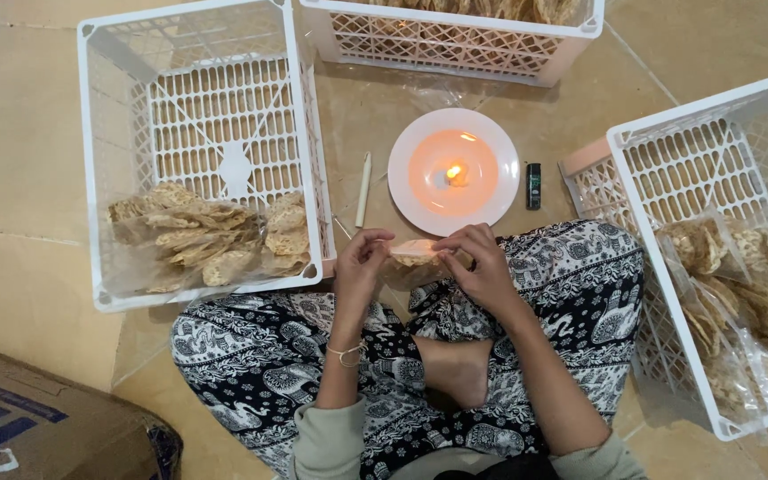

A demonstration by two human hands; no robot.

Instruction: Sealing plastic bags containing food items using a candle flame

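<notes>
The person is sitting cross-legged on the tiled floor (37, 178), and both hands are gripping a small clear plastic bag of crackers (415, 258) just above the lap. The left hand (362, 262) is pinching the bag's left edge between thumb and fingers, while the right hand (482, 262) is closing over its right side; neither hand is free. Just beyond the bag, a lit candle (456, 174) is burning on a white plate (420, 133), with a thin white stick (363, 188) lying to the plate's left and a small dark lighter (533, 186) to its right. The white crate on the left (100, 160) is holding a handful of crackers and bagged crackers (206, 240) along its near wall, leaving most of its floor showing. The white crate on the right (668, 293) is carrying a larger heap of clear cracker packets (740, 302). A third crate (455, 40) at the top is also showing crackers. Judging by these heaps, the bagging appears to be partway through, with plenty still waiting. A cardboard box (28, 418) is sitting at the lower left.
</notes>
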